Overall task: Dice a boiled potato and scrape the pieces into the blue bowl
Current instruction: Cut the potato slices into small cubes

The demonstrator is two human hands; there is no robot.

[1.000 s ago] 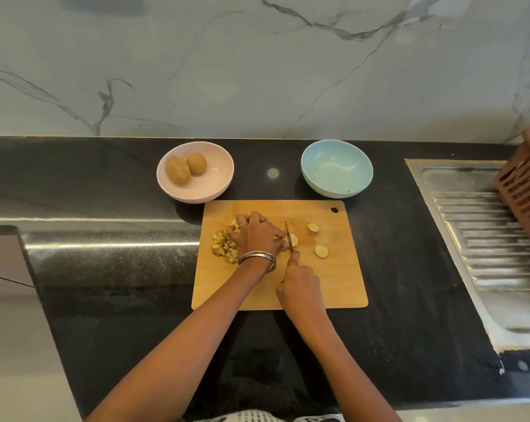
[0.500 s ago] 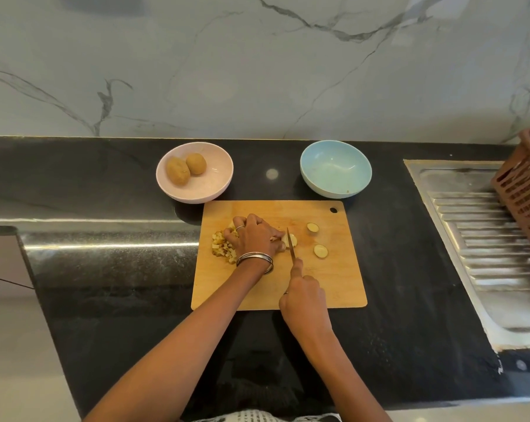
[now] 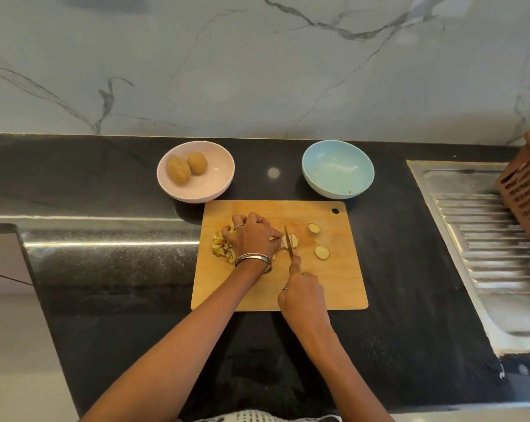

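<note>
Left hand [image 3: 253, 237] curled over pale boiled potato piece [image 3: 290, 240] mid rectangular wooden cutting board [image 3: 343, 284], fingertips pinning it just left of blade. Right hand [image 3: 302, 295] gripped thin-bladed knife [image 3: 289, 241], blade pointing toward board's far edge. Diced potato pile [image 3: 222, 247] near left edge. Round light-blue bowl [image 3: 337, 168] beyond far-right corner.

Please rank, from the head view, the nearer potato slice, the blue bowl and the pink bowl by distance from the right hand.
From the right hand:
1. Nearer potato slice, on the board, just right of the knife.
2. Blue bowl, behind the board, right.
3. Pink bowl, behind the board, left.
</note>
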